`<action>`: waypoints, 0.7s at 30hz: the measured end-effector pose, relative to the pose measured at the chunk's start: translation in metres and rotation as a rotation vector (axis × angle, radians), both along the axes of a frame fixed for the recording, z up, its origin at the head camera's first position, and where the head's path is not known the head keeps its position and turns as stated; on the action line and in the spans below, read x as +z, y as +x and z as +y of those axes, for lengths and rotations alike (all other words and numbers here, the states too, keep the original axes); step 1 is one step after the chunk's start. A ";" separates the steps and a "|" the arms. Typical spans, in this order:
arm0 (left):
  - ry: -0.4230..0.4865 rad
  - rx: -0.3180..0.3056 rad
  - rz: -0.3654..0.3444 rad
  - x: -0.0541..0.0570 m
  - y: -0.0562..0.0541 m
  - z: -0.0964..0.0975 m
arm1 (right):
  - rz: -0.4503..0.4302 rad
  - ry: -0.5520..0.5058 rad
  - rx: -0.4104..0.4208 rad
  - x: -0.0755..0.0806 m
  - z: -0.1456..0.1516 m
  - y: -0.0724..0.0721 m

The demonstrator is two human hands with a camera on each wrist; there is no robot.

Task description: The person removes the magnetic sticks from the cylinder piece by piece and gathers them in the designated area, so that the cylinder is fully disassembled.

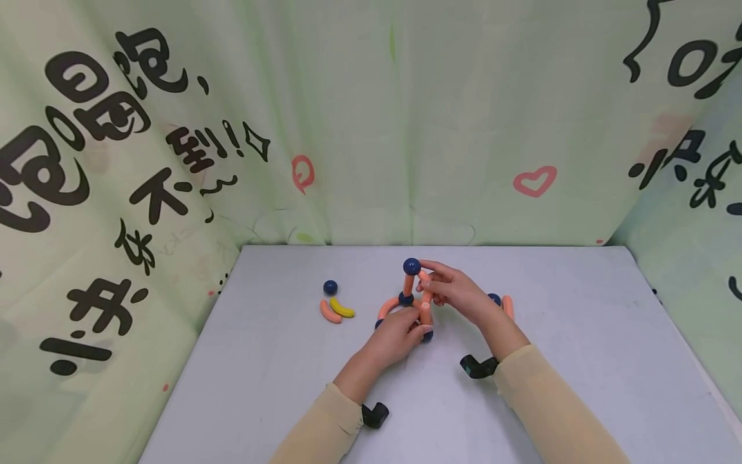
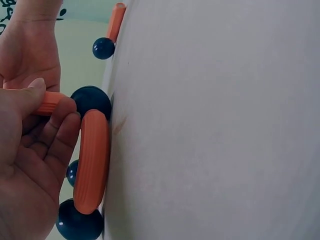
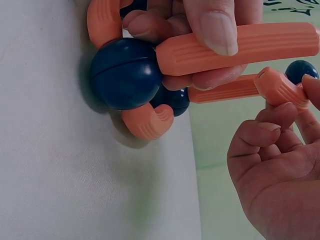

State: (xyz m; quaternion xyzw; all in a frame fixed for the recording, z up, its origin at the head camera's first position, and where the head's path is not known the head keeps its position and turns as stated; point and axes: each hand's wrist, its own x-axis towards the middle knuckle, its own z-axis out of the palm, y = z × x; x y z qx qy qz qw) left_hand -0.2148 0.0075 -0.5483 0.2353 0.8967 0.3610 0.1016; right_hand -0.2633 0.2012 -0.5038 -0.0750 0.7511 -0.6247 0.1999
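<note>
A magnetic building frame of orange sticks and blue balls stands on the table. My left hand (image 1: 394, 339) pinches an upright straight orange stick (image 3: 280, 46) between thumb and fingers, its lower end against a blue base ball (image 3: 125, 75). Beyond it, another straight stick (image 1: 408, 285) rises from a blue ball (image 1: 406, 298) and carries the top blue ball (image 1: 412, 266). With thumb and fingers my right hand (image 1: 458, 293) holds a curved orange stick (image 3: 279, 89), one end right at that top ball. Curved orange sticks (image 2: 92, 162) lie low between the base balls.
Left of the frame lie a loose blue ball (image 1: 330, 287), a curved orange stick (image 1: 330, 312) and a curved yellow stick (image 1: 342, 308). Partly behind my right forearm are another blue ball (image 1: 494, 299) and an orange stick (image 1: 508, 307). A printed curtain (image 1: 464, 129) encloses the table (image 1: 278, 399).
</note>
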 end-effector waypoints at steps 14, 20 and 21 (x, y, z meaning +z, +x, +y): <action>-0.003 -0.003 -0.005 0.000 0.001 0.000 | 0.012 0.018 0.004 -0.002 0.001 -0.001; 0.039 0.018 -0.044 0.004 0.002 0.000 | 0.008 -0.005 0.002 0.000 0.000 0.000; 0.046 0.022 -0.048 0.004 0.002 0.000 | 0.009 -0.005 0.002 0.000 0.000 0.000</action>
